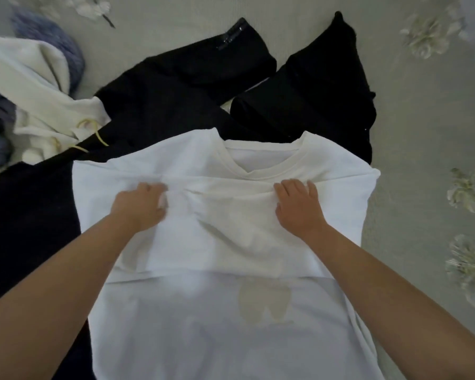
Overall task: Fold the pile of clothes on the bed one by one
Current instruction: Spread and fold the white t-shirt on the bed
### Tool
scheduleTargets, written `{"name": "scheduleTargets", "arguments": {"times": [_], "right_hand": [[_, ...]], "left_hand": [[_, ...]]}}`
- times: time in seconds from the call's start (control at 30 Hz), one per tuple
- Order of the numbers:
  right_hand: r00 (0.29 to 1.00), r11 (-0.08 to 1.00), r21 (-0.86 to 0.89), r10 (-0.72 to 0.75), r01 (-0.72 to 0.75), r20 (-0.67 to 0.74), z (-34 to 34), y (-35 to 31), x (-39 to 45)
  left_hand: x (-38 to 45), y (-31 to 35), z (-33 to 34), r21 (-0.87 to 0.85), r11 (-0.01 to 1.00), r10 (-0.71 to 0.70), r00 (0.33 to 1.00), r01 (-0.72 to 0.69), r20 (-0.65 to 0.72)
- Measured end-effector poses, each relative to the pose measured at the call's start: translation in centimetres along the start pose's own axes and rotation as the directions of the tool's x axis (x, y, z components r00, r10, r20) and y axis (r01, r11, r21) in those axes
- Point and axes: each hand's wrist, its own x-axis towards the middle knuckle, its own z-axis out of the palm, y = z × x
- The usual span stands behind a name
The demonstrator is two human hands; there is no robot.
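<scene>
A white T-shirt (231,325) lies flat on the bed in front of me, collar pointing away. A layer of it is doubled up over the chest, its edge running just below the collar. My left hand (139,204) grips that edge on the left, fingers curled into bunched cloth. My right hand (299,205) holds the same edge on the right, fingertips tucked over the fold. A faint pale print shows through the lower half of the shirt.
Black garments (176,86) sprawl behind and left of the shirt, one more (318,86) at the back right. A cream garment (39,86) and blue-grey fabric (47,37) are heaped at the far left. The grey floral bedspread (428,105) shows on the right.
</scene>
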Motion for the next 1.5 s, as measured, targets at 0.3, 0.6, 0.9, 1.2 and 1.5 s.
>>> {"name": "scheduleTargets", "arguments": {"times": [0.3,0.6,0.9,1.2,1.5], "right_hand": [[0.993,0.973,-0.196,0.12,-0.122,-0.022,-2.1,-0.6,2.1],[0.959,0.959,-0.032,0.282,-0.281,0.02,-1.7,-4.8,1.8],[0.993,0.99,0.128,0.073,-0.061,-0.093,7.6,-9.0,-13.9],[0.993,0.986,0.152,0.055,-0.07,0.1,11.9,-8.4,-15.5],[0.942,0.971,0.123,0.228,-0.203,-0.245,8.1,-1.3,-17.0]], "left_hand": [[-2.3,-7.1,-1.3,0.043,0.99,-0.131,0.981,0.138,-0.141],[-4.7,-3.6,1.3,-0.034,0.999,-0.031,0.857,0.016,-0.514],[-9.2,0.1,13.1,-0.193,0.964,0.118,0.946,-0.182,-0.3],[-8.0,0.7,15.0,-0.032,0.993,0.101,0.951,-0.115,-0.291],[-10.8,3.4,13.7,-0.16,0.971,0.083,0.88,-0.176,-0.468]]}}
